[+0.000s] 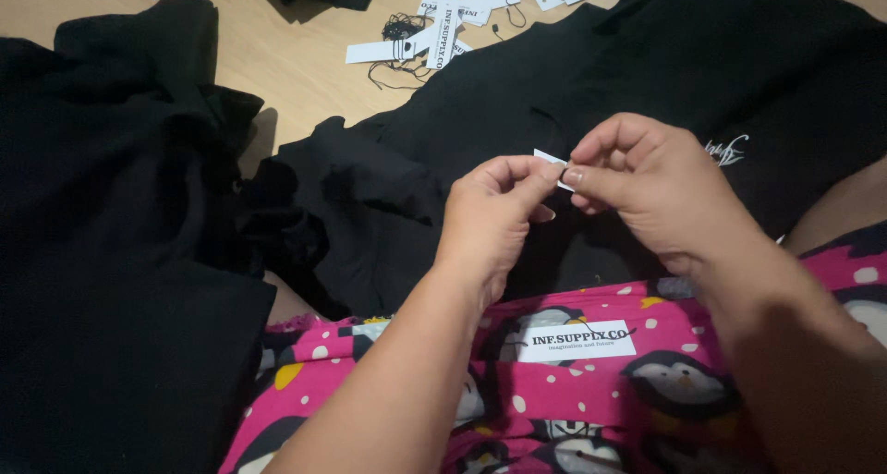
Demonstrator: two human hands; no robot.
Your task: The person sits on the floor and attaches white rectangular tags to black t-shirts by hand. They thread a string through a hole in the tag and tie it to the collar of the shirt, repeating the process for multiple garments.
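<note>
**Two hands pinch a small white tag above a black garment**

The left hand (490, 220) and the right hand (647, 183) meet just above the black garment (517, 95) that lies spread on the floor (296, 67); between their fingertips they hold a small white tag (552, 164). Both grips are closed on this tag: the left thumb and forefinger pinch its near edge, and the right fingers close on its far end, so most of the tag is hidden and only a small corner shows. It seems the tag is held with two hands because it is small and thin, and one hand alone would not keep it steady; whether a string hangs from it I cannot tell.

Nearer to the person than the garment, a larger white label (577, 341) rests on the lap, on pink cloth with a penguin pattern (601, 391), probably put there to stay within easy reach. Beyond the garment, on the floor, a loose heap of white paper tags with black strings (443, 26) lies together. To the left of the garment, a pile of black clothes (111, 206) lies heaped, apart from the hands.
</note>
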